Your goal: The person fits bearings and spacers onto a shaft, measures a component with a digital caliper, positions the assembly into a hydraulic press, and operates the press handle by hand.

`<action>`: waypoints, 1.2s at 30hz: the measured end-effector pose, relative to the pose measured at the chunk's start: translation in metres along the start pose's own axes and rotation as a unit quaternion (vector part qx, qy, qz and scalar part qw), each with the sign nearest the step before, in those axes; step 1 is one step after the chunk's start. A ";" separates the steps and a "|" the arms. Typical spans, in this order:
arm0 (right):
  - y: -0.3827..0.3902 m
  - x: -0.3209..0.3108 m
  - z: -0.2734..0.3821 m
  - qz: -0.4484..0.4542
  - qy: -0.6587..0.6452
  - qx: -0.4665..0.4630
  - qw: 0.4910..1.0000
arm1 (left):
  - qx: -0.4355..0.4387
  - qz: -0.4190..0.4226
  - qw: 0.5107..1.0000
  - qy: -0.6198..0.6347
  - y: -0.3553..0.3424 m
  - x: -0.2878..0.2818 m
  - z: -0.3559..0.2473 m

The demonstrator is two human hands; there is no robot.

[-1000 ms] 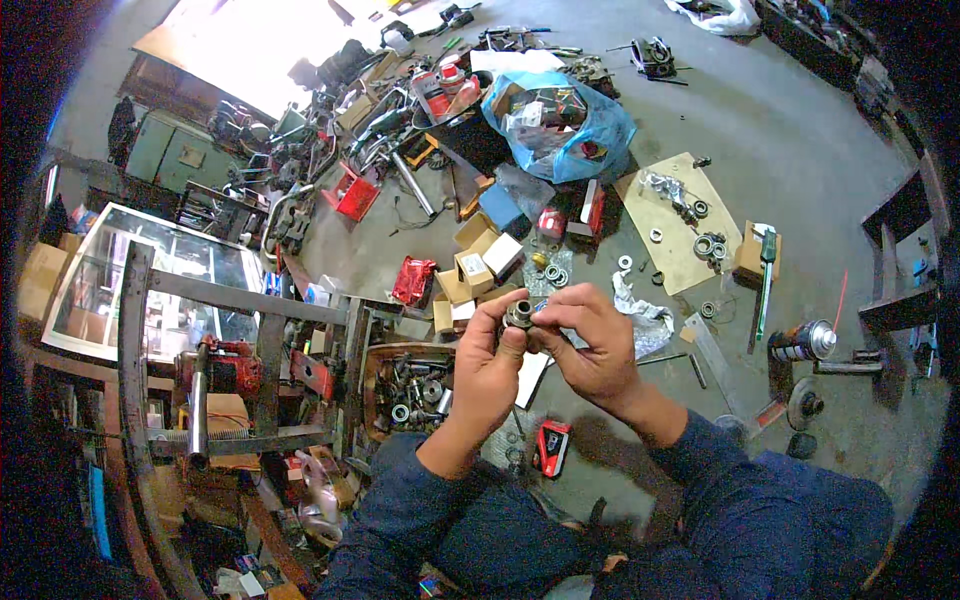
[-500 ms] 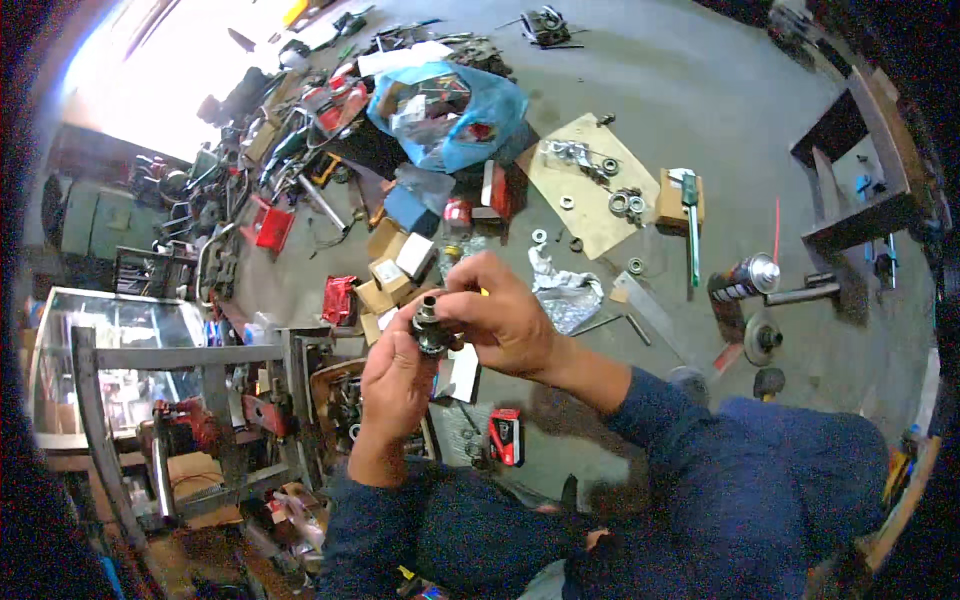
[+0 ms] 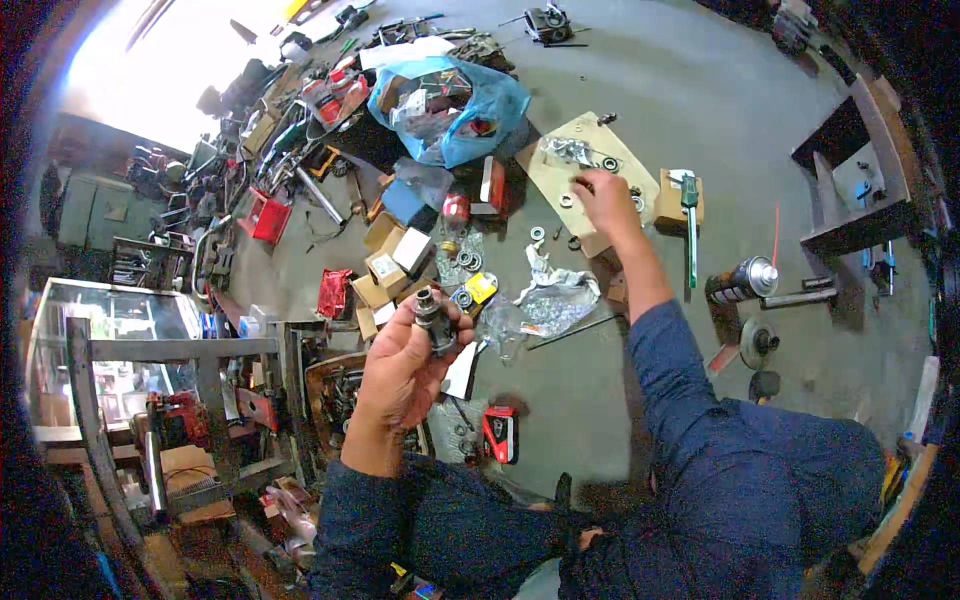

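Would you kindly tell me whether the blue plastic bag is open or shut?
Open: the blue plastic bag gapes, showing mixed contents.

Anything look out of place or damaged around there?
The green caliper lies across a cardboard box with one end overhanging, an odd, possibly precarious perch. I see no clear damage on the metal part in the left hand.

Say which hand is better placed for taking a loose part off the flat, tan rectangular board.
Probably the right hand: it is extended over the board, though whether it holds anything is unclear. The left hand is farther from the board and occupied, gripping a dark, cylindrical metal part.
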State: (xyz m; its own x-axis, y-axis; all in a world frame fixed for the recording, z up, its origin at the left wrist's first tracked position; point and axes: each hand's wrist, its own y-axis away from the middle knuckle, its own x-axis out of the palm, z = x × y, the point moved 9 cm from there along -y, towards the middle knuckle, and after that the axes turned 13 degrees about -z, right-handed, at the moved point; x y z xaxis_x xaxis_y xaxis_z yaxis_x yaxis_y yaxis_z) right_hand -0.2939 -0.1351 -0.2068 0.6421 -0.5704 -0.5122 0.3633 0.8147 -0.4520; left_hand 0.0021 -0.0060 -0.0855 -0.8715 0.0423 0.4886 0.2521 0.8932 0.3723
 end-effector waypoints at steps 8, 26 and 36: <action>0.049 0.076 -0.108 0.152 0.210 0.002 0.966 | -0.006 -0.006 1.000 -0.016 -0.006 0.001 0.007; 0.066 0.054 0.094 0.131 -0.284 0.100 0.944 | 0.099 -0.222 0.958 -0.150 -0.027 -0.045 -0.025; 0.081 -0.004 0.236 0.163 -0.392 -0.073 0.903 | 0.122 -0.208 0.951 -0.193 -0.016 -0.042 -0.031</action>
State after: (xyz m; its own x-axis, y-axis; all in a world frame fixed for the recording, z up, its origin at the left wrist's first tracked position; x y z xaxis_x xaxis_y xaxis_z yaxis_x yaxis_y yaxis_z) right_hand -0.1081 -0.0420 -0.0688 0.9999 -0.0072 0.0119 0.0121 0.8710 -0.4911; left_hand 0.0474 -0.0356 -0.0877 -0.9757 -0.2190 -0.0046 -0.2130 0.9437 0.2530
